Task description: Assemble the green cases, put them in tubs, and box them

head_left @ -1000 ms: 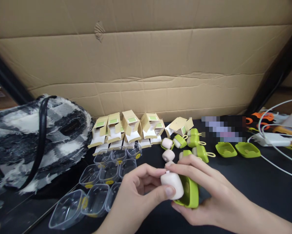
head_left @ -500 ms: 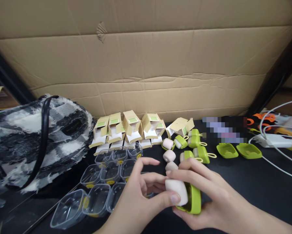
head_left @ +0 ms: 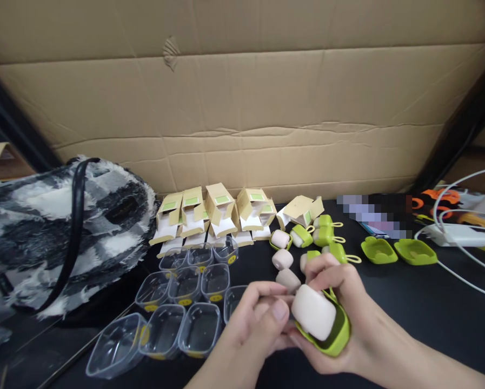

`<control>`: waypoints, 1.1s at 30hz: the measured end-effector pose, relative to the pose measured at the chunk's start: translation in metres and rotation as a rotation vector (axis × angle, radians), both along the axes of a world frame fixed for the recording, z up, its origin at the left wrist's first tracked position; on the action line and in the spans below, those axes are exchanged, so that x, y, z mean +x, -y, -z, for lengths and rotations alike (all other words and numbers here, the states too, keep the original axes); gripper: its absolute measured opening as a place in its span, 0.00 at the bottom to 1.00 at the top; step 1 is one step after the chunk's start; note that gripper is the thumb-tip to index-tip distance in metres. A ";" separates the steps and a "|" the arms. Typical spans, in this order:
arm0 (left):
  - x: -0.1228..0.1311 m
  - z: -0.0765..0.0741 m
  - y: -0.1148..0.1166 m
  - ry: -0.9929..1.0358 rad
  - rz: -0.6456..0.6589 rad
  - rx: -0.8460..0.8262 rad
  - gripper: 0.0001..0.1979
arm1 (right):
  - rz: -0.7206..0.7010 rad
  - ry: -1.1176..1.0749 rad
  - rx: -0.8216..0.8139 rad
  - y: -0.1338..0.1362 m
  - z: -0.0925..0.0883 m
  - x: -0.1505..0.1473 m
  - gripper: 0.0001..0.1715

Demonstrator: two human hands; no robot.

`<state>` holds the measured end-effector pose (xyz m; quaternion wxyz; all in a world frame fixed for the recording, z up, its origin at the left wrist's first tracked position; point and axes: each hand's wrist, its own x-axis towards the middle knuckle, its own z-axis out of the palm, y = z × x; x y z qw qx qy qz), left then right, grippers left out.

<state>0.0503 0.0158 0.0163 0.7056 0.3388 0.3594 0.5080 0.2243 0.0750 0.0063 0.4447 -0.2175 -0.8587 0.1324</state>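
Note:
My right hand point(head_left: 347, 313) is wrapped round a lime green silicone cover point(head_left: 336, 335) with a pale pink case point(head_left: 314, 319) sitting partly in it. My left hand point(head_left: 255, 329) is closed beside it, thumb pressed against the pink case's left edge. Both hands hover low over the black table point(head_left: 420, 302). More pink cases point(head_left: 283, 259) and green covers point(head_left: 325, 233) lie just beyond my hands.
Several clear plastic trays point(head_left: 185, 302) lie left of my hands. Small open cardboard boxes point(head_left: 213, 213) stand in a row against a cardboard wall point(head_left: 242, 108). A furry black-and-white bag point(head_left: 55, 227) sits far left. Two empty green covers point(head_left: 400, 251) and white cables point(head_left: 457, 237) are at right.
My right hand has tilted the green cover up and toward me, with the pink case lying flatter in it. My left hand dropped lower and its fingers curled in.

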 end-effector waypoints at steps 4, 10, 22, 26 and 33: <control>0.004 0.015 0.002 0.150 0.194 -0.124 0.23 | 0.031 -0.022 0.046 0.004 0.008 -0.003 0.33; 0.008 0.025 0.004 0.090 0.213 -0.088 0.28 | -0.084 0.094 -0.006 0.013 0.000 -0.003 0.26; 0.002 0.016 0.003 -0.101 0.109 0.171 0.29 | -0.155 0.224 0.139 0.011 -0.013 0.011 0.17; 0.006 0.019 0.006 -0.064 0.198 0.137 0.29 | -0.081 0.221 0.241 0.013 -0.008 0.012 0.08; 0.010 0.015 0.006 -0.098 0.119 -0.066 0.37 | -0.048 0.269 0.284 0.017 0.001 0.008 0.26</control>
